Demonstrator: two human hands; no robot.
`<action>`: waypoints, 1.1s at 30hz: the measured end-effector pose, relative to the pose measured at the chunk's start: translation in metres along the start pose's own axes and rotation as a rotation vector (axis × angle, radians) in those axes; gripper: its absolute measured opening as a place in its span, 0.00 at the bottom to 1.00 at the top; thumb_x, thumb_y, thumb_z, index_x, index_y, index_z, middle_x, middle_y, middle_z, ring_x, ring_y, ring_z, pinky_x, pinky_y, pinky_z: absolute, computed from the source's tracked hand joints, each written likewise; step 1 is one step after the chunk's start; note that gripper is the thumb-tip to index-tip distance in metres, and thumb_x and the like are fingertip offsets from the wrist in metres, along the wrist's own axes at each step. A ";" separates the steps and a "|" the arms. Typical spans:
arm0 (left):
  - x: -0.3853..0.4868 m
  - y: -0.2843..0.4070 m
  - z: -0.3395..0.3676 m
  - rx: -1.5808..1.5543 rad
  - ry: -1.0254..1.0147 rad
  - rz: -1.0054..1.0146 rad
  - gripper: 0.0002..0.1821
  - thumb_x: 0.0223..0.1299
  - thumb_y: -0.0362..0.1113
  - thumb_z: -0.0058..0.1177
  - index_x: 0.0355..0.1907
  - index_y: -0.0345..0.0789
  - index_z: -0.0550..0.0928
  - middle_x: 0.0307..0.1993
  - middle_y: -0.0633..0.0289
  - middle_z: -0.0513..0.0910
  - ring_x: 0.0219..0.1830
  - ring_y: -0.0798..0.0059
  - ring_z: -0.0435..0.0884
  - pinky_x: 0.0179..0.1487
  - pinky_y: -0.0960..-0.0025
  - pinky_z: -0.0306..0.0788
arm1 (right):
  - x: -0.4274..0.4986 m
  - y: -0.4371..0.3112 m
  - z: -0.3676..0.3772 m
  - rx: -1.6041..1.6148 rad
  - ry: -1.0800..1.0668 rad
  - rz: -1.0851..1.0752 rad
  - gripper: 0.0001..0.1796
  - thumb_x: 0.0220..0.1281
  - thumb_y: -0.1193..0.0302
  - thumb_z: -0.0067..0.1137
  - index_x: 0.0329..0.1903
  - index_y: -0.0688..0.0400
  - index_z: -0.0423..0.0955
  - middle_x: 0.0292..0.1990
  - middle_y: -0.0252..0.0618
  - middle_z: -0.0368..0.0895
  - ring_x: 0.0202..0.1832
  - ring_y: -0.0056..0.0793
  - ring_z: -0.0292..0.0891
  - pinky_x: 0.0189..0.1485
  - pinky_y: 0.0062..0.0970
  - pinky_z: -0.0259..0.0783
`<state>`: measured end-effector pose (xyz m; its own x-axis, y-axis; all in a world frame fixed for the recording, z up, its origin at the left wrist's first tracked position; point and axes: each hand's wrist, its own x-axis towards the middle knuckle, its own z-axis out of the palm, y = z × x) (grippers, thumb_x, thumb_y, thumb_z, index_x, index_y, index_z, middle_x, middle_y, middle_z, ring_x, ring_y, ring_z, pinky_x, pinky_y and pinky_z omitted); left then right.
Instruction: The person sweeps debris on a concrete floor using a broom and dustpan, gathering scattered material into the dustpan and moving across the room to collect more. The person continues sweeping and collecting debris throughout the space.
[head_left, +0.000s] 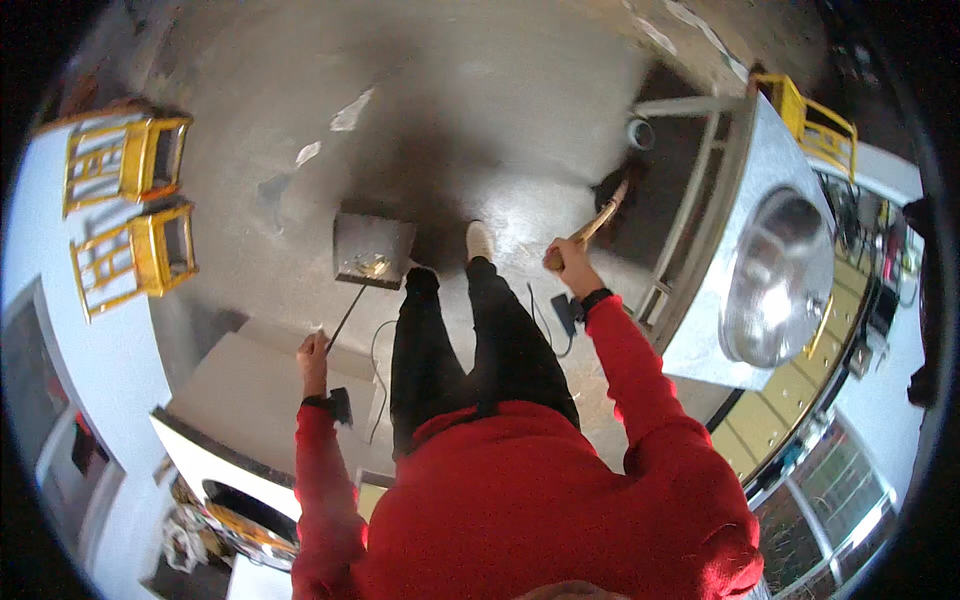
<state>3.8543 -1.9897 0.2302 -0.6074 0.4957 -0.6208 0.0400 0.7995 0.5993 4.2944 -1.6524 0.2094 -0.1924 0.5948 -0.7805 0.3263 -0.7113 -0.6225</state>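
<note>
My left hand (313, 358) grips the thin dark handle (346, 319) of a long-handled dustpan. Its boxy grey pan (369, 244) sits on the floor by my foot, with something shiny and yellowish in it, too blurred to name. Raised to the other side, my right hand (574, 266) is closed around a curved wooden stick (600, 219), possibly a short broom's handle. The stick's far end merges with a dark patch near the table, so I cannot tell what is on it.
A metal-topped table (780, 157) with a large steel bowl (780, 277) stands at the right. Yellow chairs (154, 247) line the left wall. Pale scraps (351, 112) lie on the concrete floor (480, 82). A pale cabinet (262, 382) is at lower left.
</note>
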 end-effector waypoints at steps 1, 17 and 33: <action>-0.001 -0.002 0.001 -0.096 0.055 -0.048 0.15 0.60 0.39 0.49 0.22 0.30 0.77 0.17 0.71 0.70 0.23 0.86 0.64 0.26 0.77 0.60 | 0.002 -0.004 0.038 0.301 0.062 0.264 0.07 0.45 0.79 0.54 0.27 0.57 0.66 0.24 0.39 0.71 0.24 0.32 0.70 0.27 0.31 0.69; -0.001 -0.064 -0.010 -0.295 0.061 -0.265 0.20 0.57 0.48 0.48 0.24 0.31 0.81 0.17 0.62 0.76 0.21 0.78 0.72 0.28 0.71 0.67 | -0.075 -0.123 0.337 -0.130 -0.442 0.396 0.24 0.50 0.79 0.50 0.49 0.48 0.55 0.24 0.34 0.66 0.21 0.24 0.68 0.19 0.28 0.69; -0.015 -0.050 0.002 -0.582 0.419 -0.434 0.19 0.56 0.47 0.49 0.25 0.31 0.81 0.18 0.60 0.78 0.21 0.78 0.72 0.28 0.72 0.67 | -0.049 -0.192 0.506 -0.861 -1.147 0.608 0.44 0.47 0.82 0.50 0.68 0.44 0.43 0.20 0.32 0.64 0.13 0.21 0.63 0.12 0.21 0.60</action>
<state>3.8633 -2.0366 0.2087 -0.7233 -0.0748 -0.6864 -0.6118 0.5303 0.5869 3.7728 -1.7346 0.3386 -0.2864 -0.5718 -0.7687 0.9507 -0.0699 -0.3022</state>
